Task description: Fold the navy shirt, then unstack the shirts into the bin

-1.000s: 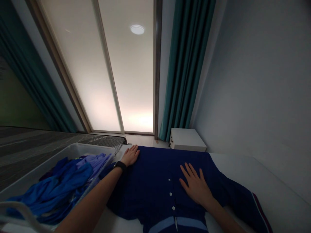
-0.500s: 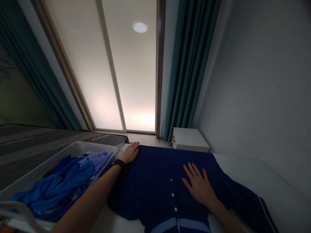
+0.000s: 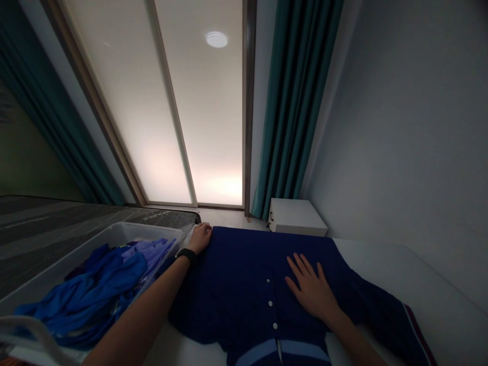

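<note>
A navy polo shirt [image 3: 236, 284] lies spread on a white table [image 3: 381, 259], its hem toward the far edge and its light-blue-striped collar nearest me. White buttons run down the placket, and the right sleeve ends in a maroon and white trim. At the far left corner of the hem is my left hand [image 3: 200, 239], a dark band on its wrist; the fingers curl over the cloth at the table edge, their tips partly hidden. My right hand [image 3: 313, 292] rests flat on the shirt, right of the buttons, fingers spread.
Left of the shirt stands a whitish plastic tub [image 3: 125, 227] filled with blue and purple clothes [image 3: 99, 284]. A dark striped bed or mat [image 3: 46, 223] lies behind it. Beyond the table are a low white cabinet [image 3: 295, 213], teal curtains [image 3: 297, 112] and frosted sliding doors [image 3: 206, 127].
My left hand's fingers, stretched out before, now bend over the hem corner. My right hand stays flat in the same place on the shirt. The view has shifted slightly.
</note>
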The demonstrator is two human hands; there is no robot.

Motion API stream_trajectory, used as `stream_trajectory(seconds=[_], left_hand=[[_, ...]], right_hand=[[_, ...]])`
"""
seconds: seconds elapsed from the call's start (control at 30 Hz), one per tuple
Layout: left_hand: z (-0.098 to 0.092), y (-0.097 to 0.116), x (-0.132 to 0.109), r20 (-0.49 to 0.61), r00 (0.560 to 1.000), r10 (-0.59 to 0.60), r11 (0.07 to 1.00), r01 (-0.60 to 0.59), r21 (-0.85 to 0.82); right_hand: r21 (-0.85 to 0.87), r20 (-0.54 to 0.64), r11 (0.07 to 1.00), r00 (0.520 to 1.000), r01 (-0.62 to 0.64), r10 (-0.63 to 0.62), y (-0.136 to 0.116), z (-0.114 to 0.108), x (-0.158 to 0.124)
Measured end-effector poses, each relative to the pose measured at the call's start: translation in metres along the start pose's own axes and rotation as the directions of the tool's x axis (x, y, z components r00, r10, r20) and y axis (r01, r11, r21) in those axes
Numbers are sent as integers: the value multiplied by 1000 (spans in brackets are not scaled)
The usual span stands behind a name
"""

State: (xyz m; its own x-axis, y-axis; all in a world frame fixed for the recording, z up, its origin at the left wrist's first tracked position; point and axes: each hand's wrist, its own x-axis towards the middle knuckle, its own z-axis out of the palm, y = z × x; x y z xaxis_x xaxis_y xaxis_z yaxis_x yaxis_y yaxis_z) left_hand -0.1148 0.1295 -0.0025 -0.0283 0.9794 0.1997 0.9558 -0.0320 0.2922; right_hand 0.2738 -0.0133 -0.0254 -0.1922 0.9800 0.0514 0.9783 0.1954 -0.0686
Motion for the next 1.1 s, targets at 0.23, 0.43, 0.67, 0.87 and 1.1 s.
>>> stream_trajectory(seconds=[0.23,0.43,0.67,0.87,1.1], left_hand=[[-5,11,-4,35,998,-51,999,51,-6],[-7,20,9,129,983,-130,984,144,-104],[-9,19,17,214,957,-195,888,265,-377],[-6,20,24,253,954,-161,843,266,-468],[-12,15,10,169,977,-127,843,196,-500]], right_hand=[[-3,16,1000,1000,0,0,-2,-4,-1],[8,0,1000,1000,2,-2,-1,-3,-1],[19,-4,1000,1000,11,-11,0,0,0],[22,6,1000,1000,12,-12,-1,-2,-1],[12,13,1000,1000,9,-9,-1,-5,-3]])
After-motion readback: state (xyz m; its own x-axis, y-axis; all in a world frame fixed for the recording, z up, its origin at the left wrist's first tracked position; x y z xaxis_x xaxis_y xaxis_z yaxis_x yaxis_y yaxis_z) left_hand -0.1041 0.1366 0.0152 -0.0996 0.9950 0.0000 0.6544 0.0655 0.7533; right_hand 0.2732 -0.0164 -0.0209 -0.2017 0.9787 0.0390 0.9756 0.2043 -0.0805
